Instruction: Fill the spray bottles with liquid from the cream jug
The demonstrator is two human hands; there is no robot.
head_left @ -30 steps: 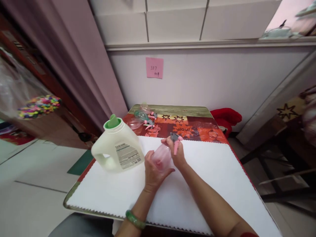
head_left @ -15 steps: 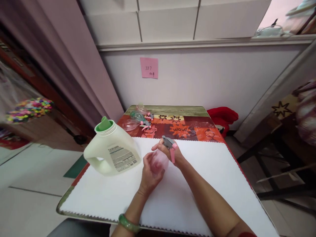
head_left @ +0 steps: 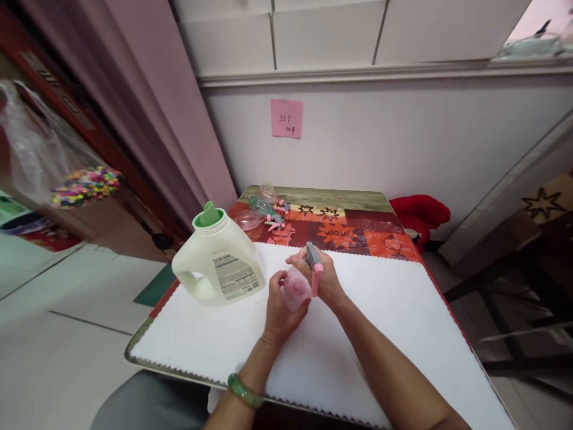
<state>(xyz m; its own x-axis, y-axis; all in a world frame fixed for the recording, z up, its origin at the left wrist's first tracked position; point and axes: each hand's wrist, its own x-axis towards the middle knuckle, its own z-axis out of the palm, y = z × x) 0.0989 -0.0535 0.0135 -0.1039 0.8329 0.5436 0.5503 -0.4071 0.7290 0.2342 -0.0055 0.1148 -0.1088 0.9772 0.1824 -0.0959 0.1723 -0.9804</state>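
Observation:
My left hand (head_left: 278, 310) is wrapped round the body of a small clear pink spray bottle (head_left: 296, 288), held just above the white mat (head_left: 358, 334). My right hand (head_left: 326, 280) grips its grey and pink trigger head (head_left: 313, 263) at the top. A green bangle sits on my left wrist. A big cream detergent jug (head_left: 219, 263) with a green spout stands on the mat just left of my hands.
At the table's far left lie a few more small spray bottles (head_left: 266, 212) with pink and grey heads. The table (head_left: 349, 224) has a red patterned cover. A red cushion (head_left: 421, 212) sits behind it at the right, a pink note (head_left: 286, 118) on the wall.
My right hand has turned the trigger head on the bottle, so the pink trigger now points down toward me. The left hand keeps hold of the bottle's body. My head shifted slightly.

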